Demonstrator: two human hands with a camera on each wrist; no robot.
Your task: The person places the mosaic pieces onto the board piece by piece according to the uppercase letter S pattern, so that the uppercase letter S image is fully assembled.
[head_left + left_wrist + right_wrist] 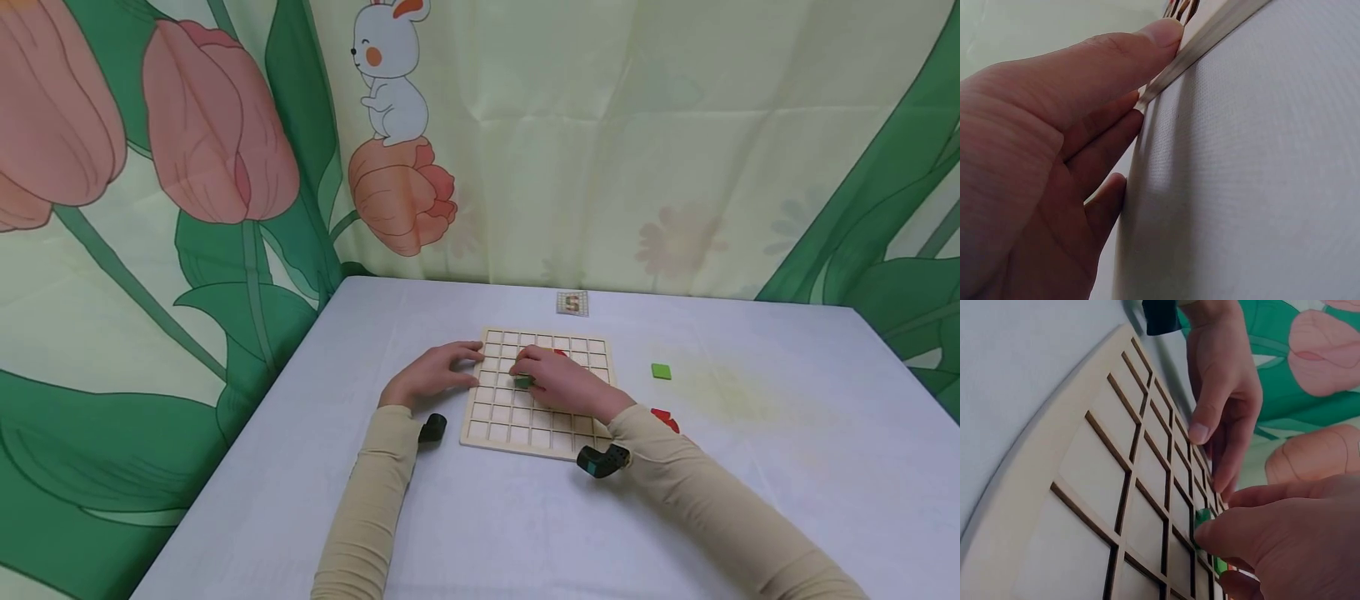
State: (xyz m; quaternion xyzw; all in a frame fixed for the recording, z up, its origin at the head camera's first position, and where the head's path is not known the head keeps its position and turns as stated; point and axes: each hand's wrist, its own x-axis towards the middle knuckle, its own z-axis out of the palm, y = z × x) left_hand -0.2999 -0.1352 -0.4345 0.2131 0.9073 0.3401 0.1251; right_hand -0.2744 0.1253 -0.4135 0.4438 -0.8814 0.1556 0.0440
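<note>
A wooden grid board (498, 433) with square cells lies flat on the table. My right hand (566, 383) is over its middle, pinching a small green tile (523, 382) between thumb and fingers; in the right wrist view that green tile (1202, 519) is right at the grid lines. Just beyond it in that view, more green (1220, 565) shows by the fingers. A bit of red piece (560, 352) shows on the board behind the right hand. My left hand (431, 375) rests its thumb and fingertips, fairly straight, against the board's left edge.
On the table right of the board lies a loose green square tile (661, 372). Red pieces (664, 419) lie nearer, partly behind the right sleeve. A small printed card (572, 303) lies beyond the board, near the far edge. A patterned curtain (562, 167) hangs behind the table.
</note>
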